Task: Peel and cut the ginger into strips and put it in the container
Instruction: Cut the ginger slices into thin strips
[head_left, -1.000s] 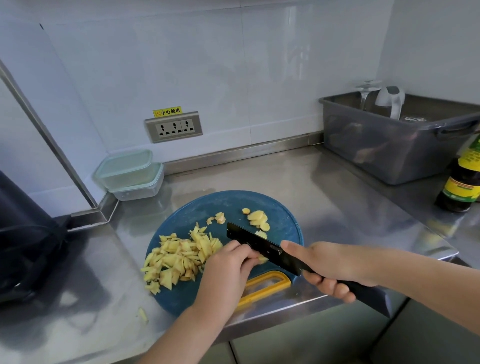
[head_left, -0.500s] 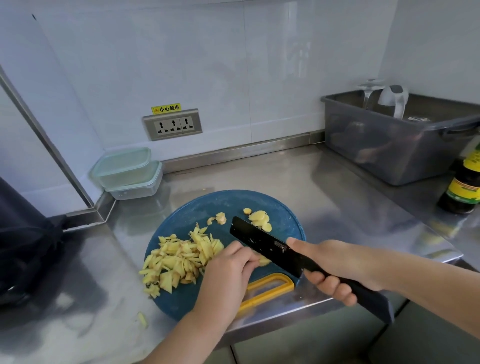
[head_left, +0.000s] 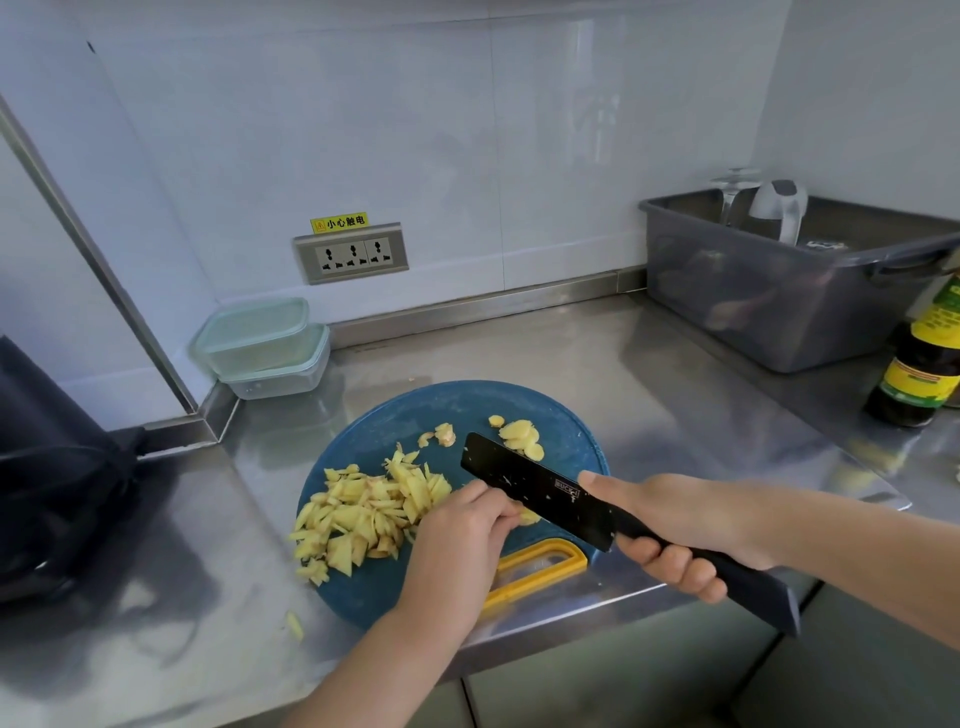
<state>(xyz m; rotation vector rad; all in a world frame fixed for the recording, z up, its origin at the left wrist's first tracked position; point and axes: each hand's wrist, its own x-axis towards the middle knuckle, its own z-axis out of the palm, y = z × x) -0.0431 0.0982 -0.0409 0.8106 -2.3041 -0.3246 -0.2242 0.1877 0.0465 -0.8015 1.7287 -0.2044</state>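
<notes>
Bright, cool, even light fills the kitchen. A pale sheen streaks the wall tiles (head_left: 587, 130), and the steel worktop (head_left: 649, 374) gives soft glare and smeared reflections. Shadows are faint, darkest at the left. The ginger (head_left: 363, 514) and knife (head_left: 540, 491) are sharp; straight edges bow towards the borders.

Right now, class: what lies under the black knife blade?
The blue cutting board and a ginger piece that the left hand holds. The knife hides the rest of that piece and the board beneath.
</notes>
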